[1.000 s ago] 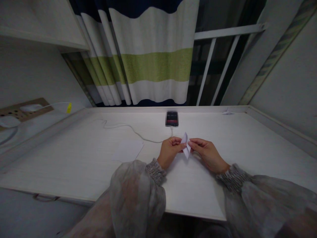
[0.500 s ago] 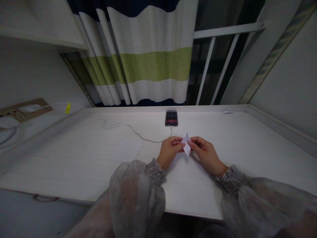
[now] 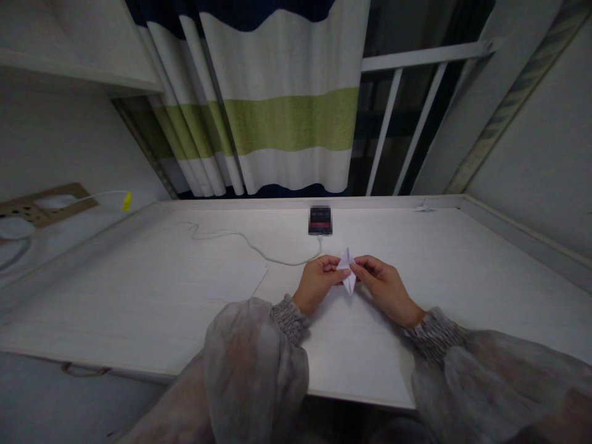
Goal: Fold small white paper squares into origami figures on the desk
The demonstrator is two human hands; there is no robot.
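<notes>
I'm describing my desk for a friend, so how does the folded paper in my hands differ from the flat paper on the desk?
The folded paper is creased into a pointed shape; the flat paper shows no such folding. The left hand and right hand hold the folded paper, while the flat paper lies on the desk. The folded paper looks smaller than the flat paper. Both are white.

On the surface (image 3: 462,265), a device (image 3: 320,221) lies beyond the folded paper (image 3: 349,283) I hold, a sheet (image 3: 238,279) to my left.
</notes>
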